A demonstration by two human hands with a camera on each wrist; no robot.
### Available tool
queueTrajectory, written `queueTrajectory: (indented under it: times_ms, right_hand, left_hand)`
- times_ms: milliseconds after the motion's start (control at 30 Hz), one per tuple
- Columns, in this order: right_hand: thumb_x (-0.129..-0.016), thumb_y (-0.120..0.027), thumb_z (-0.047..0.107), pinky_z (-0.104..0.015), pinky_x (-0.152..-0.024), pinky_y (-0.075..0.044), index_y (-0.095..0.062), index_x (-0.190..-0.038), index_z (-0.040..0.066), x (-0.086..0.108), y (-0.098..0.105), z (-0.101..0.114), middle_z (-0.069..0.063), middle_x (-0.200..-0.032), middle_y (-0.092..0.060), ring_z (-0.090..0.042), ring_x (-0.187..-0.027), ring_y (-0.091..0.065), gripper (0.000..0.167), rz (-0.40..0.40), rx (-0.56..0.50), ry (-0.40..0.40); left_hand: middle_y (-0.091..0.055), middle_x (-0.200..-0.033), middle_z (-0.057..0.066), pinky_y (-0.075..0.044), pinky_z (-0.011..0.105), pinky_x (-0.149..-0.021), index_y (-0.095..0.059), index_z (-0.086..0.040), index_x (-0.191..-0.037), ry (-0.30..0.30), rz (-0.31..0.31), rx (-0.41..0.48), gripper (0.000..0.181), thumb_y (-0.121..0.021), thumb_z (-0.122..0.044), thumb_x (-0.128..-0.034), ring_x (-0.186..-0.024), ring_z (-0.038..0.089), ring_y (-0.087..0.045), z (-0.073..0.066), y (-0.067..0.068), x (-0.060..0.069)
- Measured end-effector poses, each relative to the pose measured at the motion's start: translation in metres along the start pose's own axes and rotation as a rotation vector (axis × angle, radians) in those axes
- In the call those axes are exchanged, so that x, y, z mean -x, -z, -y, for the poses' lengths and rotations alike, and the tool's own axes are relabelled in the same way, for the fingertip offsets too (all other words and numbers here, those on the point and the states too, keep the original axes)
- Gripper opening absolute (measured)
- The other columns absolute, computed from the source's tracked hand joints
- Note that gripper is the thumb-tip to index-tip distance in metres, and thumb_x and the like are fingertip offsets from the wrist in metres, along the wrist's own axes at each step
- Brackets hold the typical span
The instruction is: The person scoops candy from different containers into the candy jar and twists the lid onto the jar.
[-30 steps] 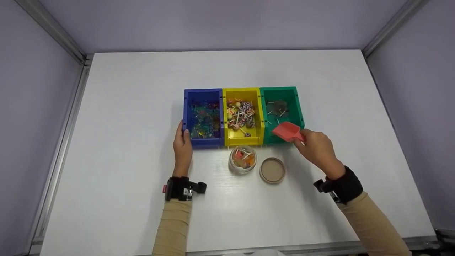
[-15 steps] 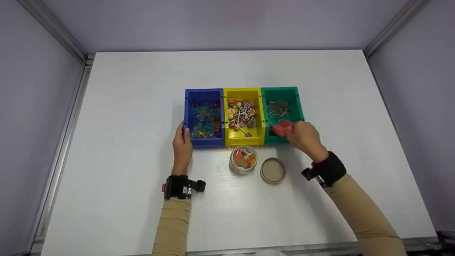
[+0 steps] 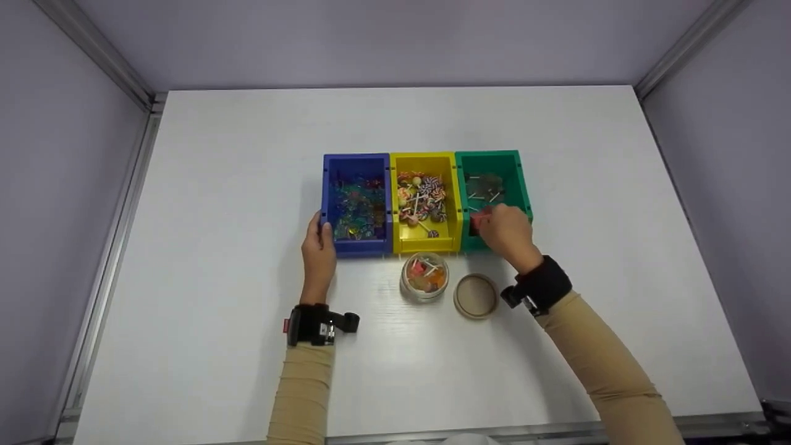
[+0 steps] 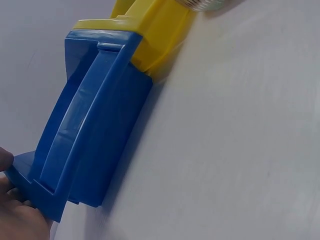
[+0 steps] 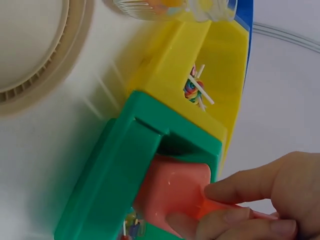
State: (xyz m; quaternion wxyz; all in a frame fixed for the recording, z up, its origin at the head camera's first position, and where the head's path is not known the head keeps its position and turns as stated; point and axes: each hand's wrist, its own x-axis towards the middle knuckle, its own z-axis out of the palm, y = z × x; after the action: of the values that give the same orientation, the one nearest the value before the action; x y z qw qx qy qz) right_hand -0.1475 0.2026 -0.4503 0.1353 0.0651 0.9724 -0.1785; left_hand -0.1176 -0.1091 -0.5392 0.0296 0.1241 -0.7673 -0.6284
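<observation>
The left hand (image 3: 317, 262) pinches the blue bin (image 3: 363, 247) by its near-left corner, well apart from the scoop (image 3: 477, 219), which dips into the green bin (image 3: 487, 153), blade left of the nearer right hand (image 3: 508, 235) pinching it, long axis toward the table's (image 3: 241, 154) left edge.

The coral plastic scoop (image 5: 175, 187) and blue rectangular plastic bin (image 4: 112, 130) look smooth and glossy, the white counter (image 3: 216, 247) faintly shiny, the tan cloth sleeves (image 3: 300, 389) matt.
</observation>
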Motion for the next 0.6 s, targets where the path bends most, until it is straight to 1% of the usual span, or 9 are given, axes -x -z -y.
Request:
queueTrajectory:
  times_ms: [100, 167, 267, 333, 400, 467, 600]
  right_hand:
    - [-0.094, -0.045, 0.015, -0.026, -0.048, -0.034, -0.056, -0.072, 0.002, -0.006, -0.007, 0.002, -0.009, -0.068, -0.049, -0.02, -0.06, -0.046, 0.027, -0.051, 0.0, -0.026]
    - [-0.094, -0.045, 0.015, -0.028, -0.048, -0.037, -0.058, -0.073, 0.001, -0.01, -0.012, 0.003, -0.011, -0.069, -0.053, -0.021, -0.06, -0.048, 0.029, -0.092, -0.006, -0.04]
    - [-0.095, -0.043, 0.016, -0.038, -0.051, -0.047, -0.061, -0.074, -0.003, -0.013, -0.017, 0.002, -0.019, -0.074, -0.062, -0.025, -0.062, -0.053, 0.033, -0.153, -0.009, -0.066]
    - [-0.095, -0.043, 0.016, -0.045, -0.056, -0.052, -0.064, -0.078, -0.006, -0.015, -0.019, 0.001, -0.024, -0.08, -0.067, -0.028, -0.065, -0.058, 0.035, -0.184, -0.014, -0.083]
    - [-0.095, -0.044, 0.016, -0.049, -0.063, -0.056, -0.065, -0.082, -0.009, -0.017, -0.02, -0.001, -0.027, -0.085, -0.069, -0.033, -0.07, -0.064, 0.036, -0.205, -0.016, -0.095]
    - [-0.094, -0.044, 0.015, -0.051, -0.067, -0.058, -0.066, -0.087, -0.012, -0.017, -0.019, -0.003, -0.029, -0.089, -0.07, -0.037, -0.075, -0.067, 0.036, -0.218, -0.019, -0.093]
    - [-0.091, -0.048, 0.013, -0.051, -0.07, -0.058, -0.067, -0.092, -0.015, -0.015, -0.015, -0.006, -0.03, -0.093, -0.07, -0.039, -0.08, -0.068, 0.033, -0.217, -0.037, -0.082]
  left_hand:
    - [-0.036, -0.153, 0.023, -0.03, 0.044, -0.122, -0.031, 0.004, -0.148, -0.001, -0.008, 0.007, 0.047, -0.037, -0.015, -0.105, -0.146, 0.033, -0.032, 0.0, 0.0, 0.0]
    - [-0.037, -0.153, 0.023, -0.031, 0.044, -0.121, -0.032, 0.004, -0.147, -0.003, -0.011, 0.009, 0.047, -0.037, -0.015, -0.1049, -0.146, 0.033, -0.033, 0.0, -0.001, 0.0]
    - [-0.037, -0.153, 0.023, -0.031, 0.043, -0.121, -0.032, 0.004, -0.147, -0.003, -0.014, 0.005, 0.047, -0.037, -0.016, -0.1049, -0.145, 0.033, -0.033, 0.001, -0.002, 0.0]
    - [-0.037, -0.153, 0.024, -0.031, 0.044, -0.121, -0.032, 0.004, -0.147, -0.006, -0.015, 0.001, 0.047, -0.037, -0.016, -0.1049, -0.145, 0.033, -0.034, 0.001, -0.002, 0.0]
    - [-0.038, -0.152, 0.024, -0.032, 0.044, -0.121, -0.033, 0.005, -0.147, -0.014, -0.019, 0.0, 0.047, -0.038, -0.015, -0.1048, -0.145, 0.033, -0.034, 0.002, -0.002, -0.001]
    - [-0.039, -0.151, 0.024, -0.032, 0.045, -0.12, -0.033, 0.005, -0.146, -0.026, -0.024, 0.002, 0.046, -0.038, -0.014, -0.1046, -0.144, 0.034, -0.035, 0.002, -0.003, 0.0]
    - [-0.04, -0.15, 0.025, -0.033, 0.045, -0.12, -0.035, 0.006, -0.145, -0.045, -0.03, 0.004, 0.045, -0.039, -0.013, -0.1043, -0.143, 0.034, -0.036, 0.002, -0.002, 0.0]
